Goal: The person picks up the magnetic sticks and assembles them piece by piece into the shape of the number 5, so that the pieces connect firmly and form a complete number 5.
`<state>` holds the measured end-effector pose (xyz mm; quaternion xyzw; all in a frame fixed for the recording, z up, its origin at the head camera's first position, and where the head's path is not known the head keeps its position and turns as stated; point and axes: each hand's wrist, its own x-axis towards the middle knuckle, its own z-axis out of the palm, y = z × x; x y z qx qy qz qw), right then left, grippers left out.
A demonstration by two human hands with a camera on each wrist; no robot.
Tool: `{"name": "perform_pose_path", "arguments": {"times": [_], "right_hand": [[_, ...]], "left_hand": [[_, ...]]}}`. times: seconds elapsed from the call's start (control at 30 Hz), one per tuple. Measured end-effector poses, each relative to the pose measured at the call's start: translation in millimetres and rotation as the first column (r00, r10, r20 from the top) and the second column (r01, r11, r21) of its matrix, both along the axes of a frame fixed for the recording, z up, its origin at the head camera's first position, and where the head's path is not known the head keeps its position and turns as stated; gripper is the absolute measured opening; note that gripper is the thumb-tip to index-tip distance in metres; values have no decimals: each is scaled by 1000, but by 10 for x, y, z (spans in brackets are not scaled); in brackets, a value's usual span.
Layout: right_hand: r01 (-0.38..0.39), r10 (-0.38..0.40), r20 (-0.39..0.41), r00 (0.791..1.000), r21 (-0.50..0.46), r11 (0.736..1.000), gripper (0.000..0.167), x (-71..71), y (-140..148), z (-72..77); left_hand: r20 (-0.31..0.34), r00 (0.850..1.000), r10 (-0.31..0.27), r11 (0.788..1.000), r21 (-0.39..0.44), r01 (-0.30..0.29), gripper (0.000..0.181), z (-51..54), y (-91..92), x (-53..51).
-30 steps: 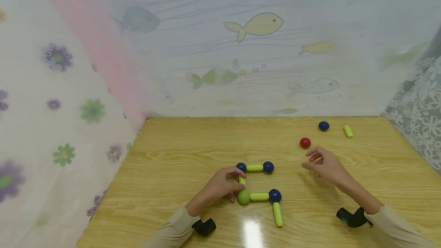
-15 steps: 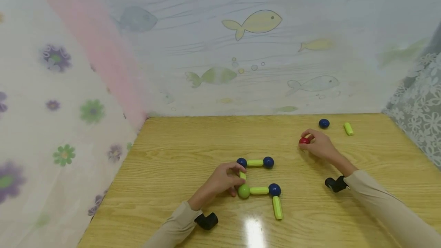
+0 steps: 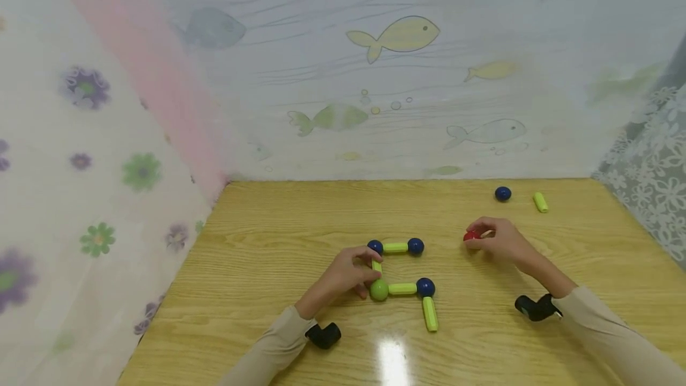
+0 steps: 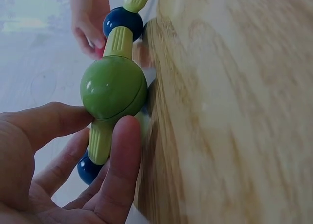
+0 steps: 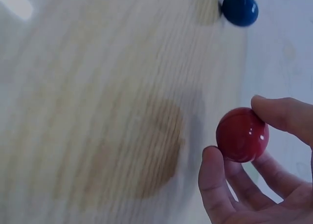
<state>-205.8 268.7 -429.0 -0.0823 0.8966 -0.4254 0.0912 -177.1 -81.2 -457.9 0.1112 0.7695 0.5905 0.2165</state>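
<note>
My right hand (image 3: 502, 243) pinches a red ball (image 5: 242, 135) between thumb and fingers, off the tabletop. My left hand (image 3: 347, 273) holds a chain of toy balls and rods at its left side. Its thumb and fingers go round the yellow-green rod (image 4: 100, 142) beside the green ball (image 4: 113, 87). From the green ball another yellow-green rod (image 3: 402, 289) runs right to a blue ball (image 3: 426, 287), with a third rod (image 3: 430, 314) angled toward me. At the far side, a rod (image 3: 395, 248) joins two blue balls (image 3: 415, 246).
A loose blue ball (image 3: 502, 193) and a loose yellow-green rod (image 3: 540, 202) lie at the back right of the wooden table (image 3: 278, 213). A fish-patterned cloth (image 3: 321, 76) hangs along the table's far edge.
My right hand reached the red ball, took it between thumb and fingers, and has drawn it slightly toward me. My left hand has kept its grip on the chain.
</note>
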Motion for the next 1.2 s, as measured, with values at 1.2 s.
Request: {"name": "perform_pose_path", "arguments": {"times": [1.2], "right_hand": [[-428, 423, -81, 903, -55, 902, 38, 1174, -743, -99]], "left_hand": [[-7, 1000, -22, 1000, 9, 22, 27, -23, -23, -75]]}}
